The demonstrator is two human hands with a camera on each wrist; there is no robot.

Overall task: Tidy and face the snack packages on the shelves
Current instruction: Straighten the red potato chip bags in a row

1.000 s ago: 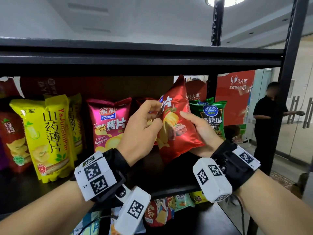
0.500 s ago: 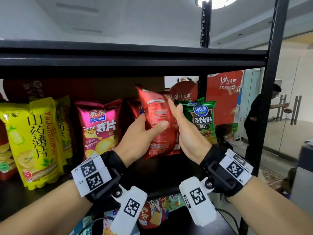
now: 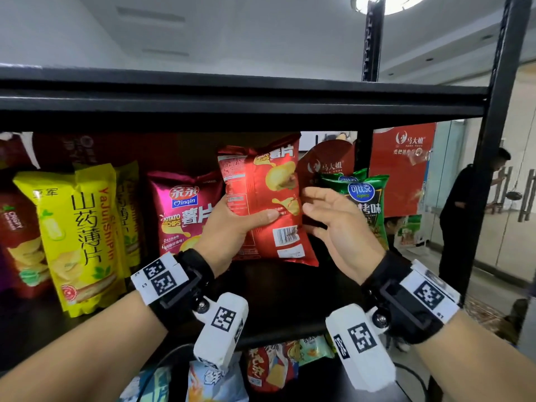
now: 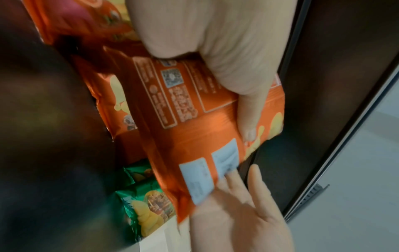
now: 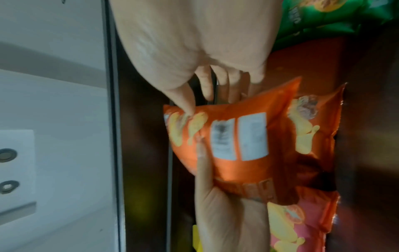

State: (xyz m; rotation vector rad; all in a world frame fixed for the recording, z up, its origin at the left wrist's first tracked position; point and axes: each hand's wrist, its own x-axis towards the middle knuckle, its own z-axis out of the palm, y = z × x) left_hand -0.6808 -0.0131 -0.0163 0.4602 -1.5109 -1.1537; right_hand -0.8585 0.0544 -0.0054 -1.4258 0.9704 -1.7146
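Step in hand: facing one red chip bag (image 3: 261, 204) on the upper shelf (image 3: 290, 288), in the gap between the magenta chip bag (image 3: 182, 210) and the green chip bag (image 3: 368, 204).

Left hand (image 3: 229, 230): clamped on the red bag's left edge, thumb across the near face, fingers behind it. The bag stands roughly upright, bottom corner touching or just above the shelf board; cannot tell which. The face toward the viewer carries the barcode and the printed panel, so the back is showing, though part of the front artwork shows at the upper right where the bag is twisted.

Right hand (image 3: 336, 224): fingers spread and relaxed, holding nothing. The head view shows it just beside the bag's right edge; in the right wrist view the fingertips (image 5: 187, 109) appear to brush the bag's edge, but blur prevents certainty.

Second red bag sits behind the held one. Yellow bags (image 3: 78, 236) stand at far left, faced forward.

Judgement: reorientation is unfinished. Next move calls for the right hand to take the free edge, turn the bag until the front faces outward, then set it upright, level with its neighbours. Risk: nudging the green bag over.
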